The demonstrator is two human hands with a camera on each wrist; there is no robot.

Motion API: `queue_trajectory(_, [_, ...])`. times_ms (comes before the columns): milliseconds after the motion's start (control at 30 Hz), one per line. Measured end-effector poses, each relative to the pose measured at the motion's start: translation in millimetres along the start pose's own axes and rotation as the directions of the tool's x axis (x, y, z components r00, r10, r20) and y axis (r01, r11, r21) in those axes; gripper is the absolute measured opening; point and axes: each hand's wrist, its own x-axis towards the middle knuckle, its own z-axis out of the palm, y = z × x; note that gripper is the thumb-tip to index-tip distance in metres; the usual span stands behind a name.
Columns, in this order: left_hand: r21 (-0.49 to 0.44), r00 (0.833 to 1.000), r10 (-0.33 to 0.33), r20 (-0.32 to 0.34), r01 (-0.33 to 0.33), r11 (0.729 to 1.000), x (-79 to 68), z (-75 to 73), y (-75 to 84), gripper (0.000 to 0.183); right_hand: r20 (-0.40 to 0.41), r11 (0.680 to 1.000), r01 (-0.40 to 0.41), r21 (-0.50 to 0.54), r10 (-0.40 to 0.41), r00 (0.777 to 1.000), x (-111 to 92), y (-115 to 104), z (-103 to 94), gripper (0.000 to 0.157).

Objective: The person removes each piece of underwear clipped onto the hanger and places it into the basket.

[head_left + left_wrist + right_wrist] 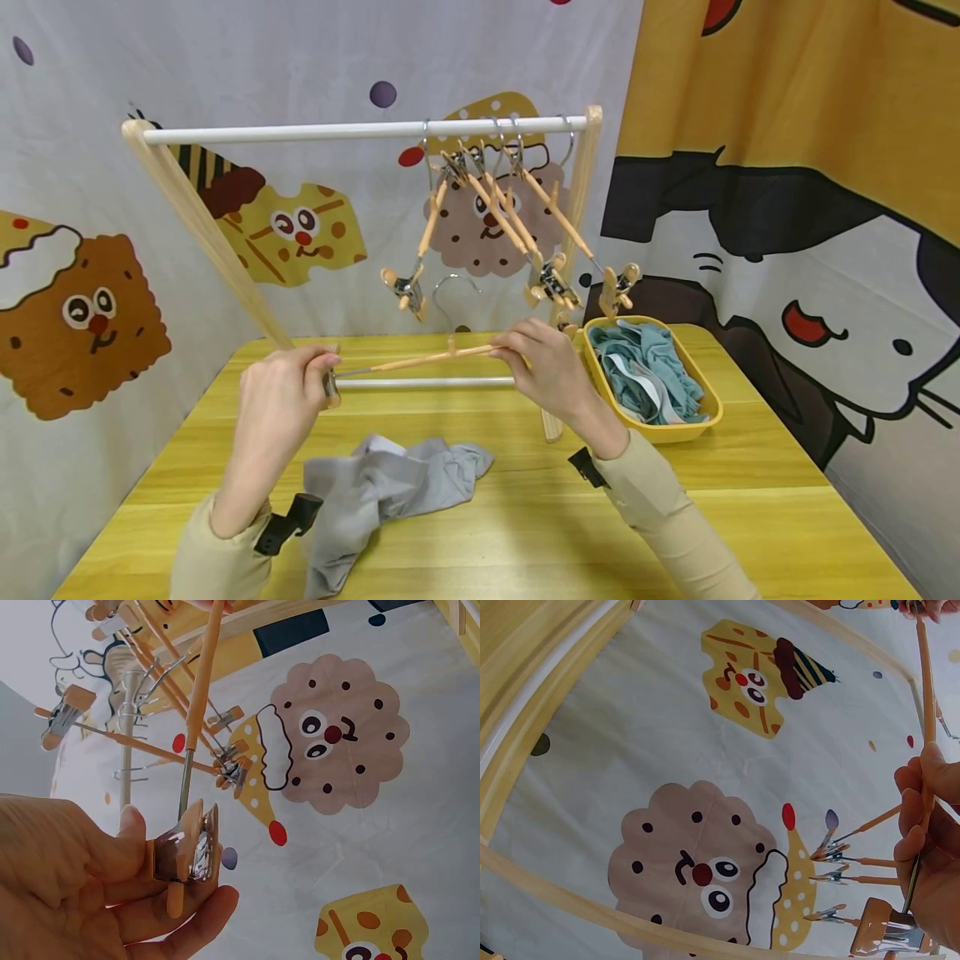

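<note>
Above the table a clip hanger (412, 362) is held level between both hands, its metal hook (457, 279) pointing up. My left hand (281, 400) grips the clip (184, 851) at the hanger's left end between thumb and fingers. At the other end, my right hand (551, 375) pinches the bar, and the right wrist view shows fingers curled round it beside the right clip (881, 926). Nothing hangs from this hanger. Below lies a crumpled grey garment (390, 487) on the table, in front of the hands.
A wooden rack with a white rail (300, 133) stands at the back. Several clip hangers (558, 208) hang at the rail's right end. Right of the rack sits a yellow basket (660, 433) with blue-green cloth (648, 367) inside. A printed curtain (300, 42) hangs behind the table.
</note>
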Motion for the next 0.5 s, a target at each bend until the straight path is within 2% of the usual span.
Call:
queue_trajectory(100, [0.012,1.000,-0.010,0.015,0.010,1.000,0.0,-1.1,0.9,0.018,0.000,1.000,-0.003,0.000,0.003,1.000,0.5,-0.3,-0.6,0.010])
queue_trajectory(333, [0.084,0.983,-0.081,0.162,0.068,0.994,0.3,-2.8,2.7,0.020,0.014,1.000,-0.005,-0.020,0.005,1.000,-2.3,0.5,1.6,0.009])
queue_trajectory(433, [0.113,0.987,-0.071,0.143,0.055,0.992,-1.7,0.8,4.6,0.021,0.010,0.999,-0.002,-0.032,0.002,1.000,-2.8,0.3,2.6,0.008])
queue_trajectory(500, [0.132,0.996,-0.032,0.079,0.022,0.991,-3.0,5.3,5.5,0.021,0.008,0.999,-0.005,-0.035,0.005,1.000,-2.7,-0.1,3.1,0.008])
